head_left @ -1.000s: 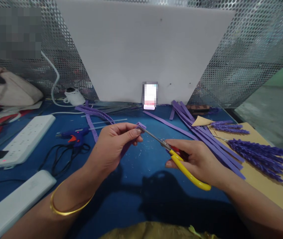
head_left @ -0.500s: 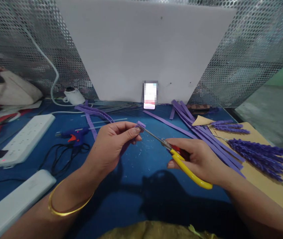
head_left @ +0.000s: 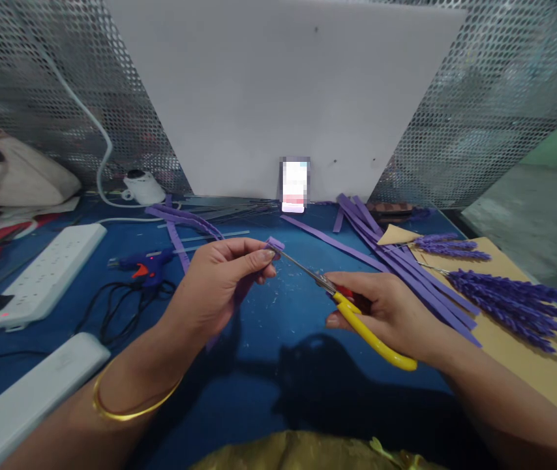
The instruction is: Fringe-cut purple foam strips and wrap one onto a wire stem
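Observation:
Between the thumb and fingers of my left hand [head_left: 224, 281] is a purple strip [head_left: 274, 243], its end sticking up past the fingertips. Part of that strip is hidden behind the hand. My right hand [head_left: 381, 313] is wrapped round the handles of a pair of scissors [head_left: 364, 329] with yellow and red grips. The blades point left and their tips touch the strip at my left fingertips. More purple strips [head_left: 381, 261] lie in a bundle at the right, and a notched purple strip [head_left: 190, 219] lies behind my left hand.
A blue glue gun [head_left: 149, 264] with a black cord lies at the left, near a white power strip [head_left: 48, 271]. A white cup [head_left: 145, 189] and a lit phone [head_left: 294, 186] stand at the back. Purple flower sprigs [head_left: 508, 303] lie on brown paper [head_left: 494, 378] at the right.
Both hands hold nearly the same pose, with the scissor blades still at the strip. The whole view has shifted slightly.

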Available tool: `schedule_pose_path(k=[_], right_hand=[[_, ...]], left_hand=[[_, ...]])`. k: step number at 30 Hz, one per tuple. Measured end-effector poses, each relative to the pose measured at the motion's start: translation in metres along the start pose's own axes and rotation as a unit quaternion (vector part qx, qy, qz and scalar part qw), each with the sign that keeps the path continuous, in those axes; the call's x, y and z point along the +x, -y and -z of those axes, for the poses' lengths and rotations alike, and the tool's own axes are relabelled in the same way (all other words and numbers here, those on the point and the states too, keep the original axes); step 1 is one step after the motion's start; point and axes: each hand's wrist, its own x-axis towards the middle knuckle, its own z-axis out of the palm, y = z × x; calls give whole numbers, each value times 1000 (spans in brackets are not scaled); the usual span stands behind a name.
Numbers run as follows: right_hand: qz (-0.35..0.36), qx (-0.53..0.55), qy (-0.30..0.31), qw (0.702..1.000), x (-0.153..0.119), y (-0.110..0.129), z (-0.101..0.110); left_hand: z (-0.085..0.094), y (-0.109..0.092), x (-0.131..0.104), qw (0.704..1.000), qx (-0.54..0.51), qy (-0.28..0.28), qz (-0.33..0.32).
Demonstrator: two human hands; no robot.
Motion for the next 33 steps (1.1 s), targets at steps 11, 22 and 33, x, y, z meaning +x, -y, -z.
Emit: schedule_pose_path(k=[11, 22, 33], right_hand=[[-3, 6, -7, 1000, 0, -2, 1], [0, -12, -13, 1000, -1, -1, -2], [-12, 41, 22, 999, 0, 0, 1]], left_hand=[[0, 1, -1, 1000, 20, -11, -14], [0, 1, 0, 999, 40, -13, -21], [3, -4, 1, 999, 10, 22, 40]])
